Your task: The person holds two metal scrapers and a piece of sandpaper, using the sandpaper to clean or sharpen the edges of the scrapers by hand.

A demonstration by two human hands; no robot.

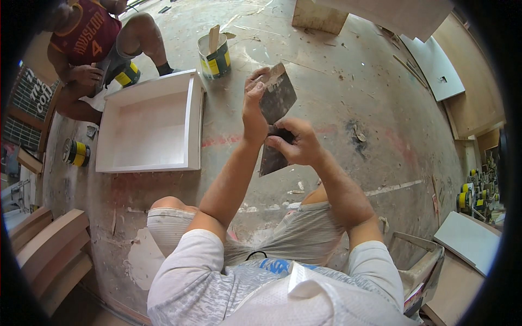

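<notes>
My left hand (253,96) is raised in front of me, its fingers closed on a dark, smeared flat putty scraper (278,93). Just below it, my right hand (300,142) pinches a second dark flat scraper (273,162) between thumb and fingers. The right hand's fingers come close to the lower corner of the upper blade; whether they touch it I cannot tell. Left of my hands, a white open box like a drawer (152,133) rests on the floor. Beyond it stands a dark green and yellow bucket (216,62) with wooden sticks in it.
A co-worker in a red jersey (87,35) sits behind the white box. A yellow-banded can (76,152) stands on the left. Curved wooden pieces (51,252) lie at lower left. White panels (467,239) and a grey tray (416,261) are at right. Scraps litter the floor (326,81).
</notes>
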